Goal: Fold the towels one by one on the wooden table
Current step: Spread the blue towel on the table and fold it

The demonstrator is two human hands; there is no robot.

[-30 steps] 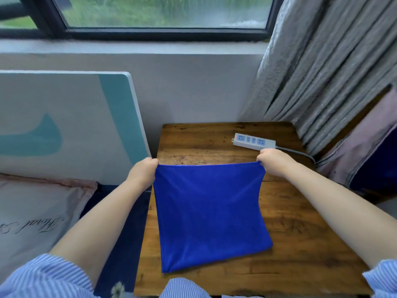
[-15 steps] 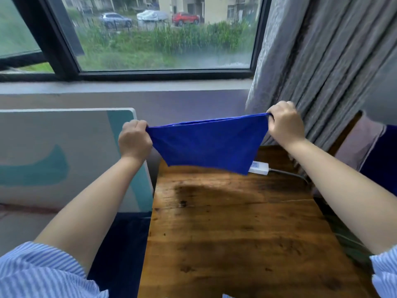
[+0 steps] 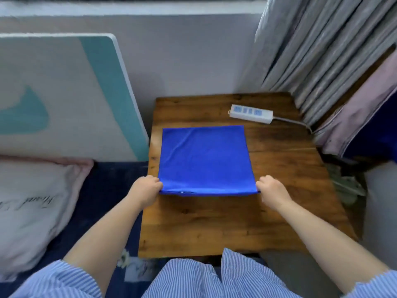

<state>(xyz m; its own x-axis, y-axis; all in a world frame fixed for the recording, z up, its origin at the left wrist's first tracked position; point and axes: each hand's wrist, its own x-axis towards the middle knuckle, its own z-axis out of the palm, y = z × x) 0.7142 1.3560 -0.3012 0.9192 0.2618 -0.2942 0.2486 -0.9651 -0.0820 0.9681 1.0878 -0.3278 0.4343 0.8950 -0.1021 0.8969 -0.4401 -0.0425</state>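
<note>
The blue towel (image 3: 205, 159) is lying flat on the far half of the wooden table (image 3: 236, 229). The left hand (image 3: 146, 190) is pinching its near left corner, and the right hand (image 3: 271, 190) is pinching its near right corner. The power strip (image 3: 251, 114) is sitting just past the towel's far edge. Bare wood is showing near the person and along the right side

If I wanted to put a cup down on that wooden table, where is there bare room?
The widest bare patch is the near strip of the table, between the blue towel and the table's front edge. A narrower strip runs right of the towel, toward the curtain. The far right corner is crowded by the power strip. Both hands, left hand and right hand, grip the towel's near corners.
</note>
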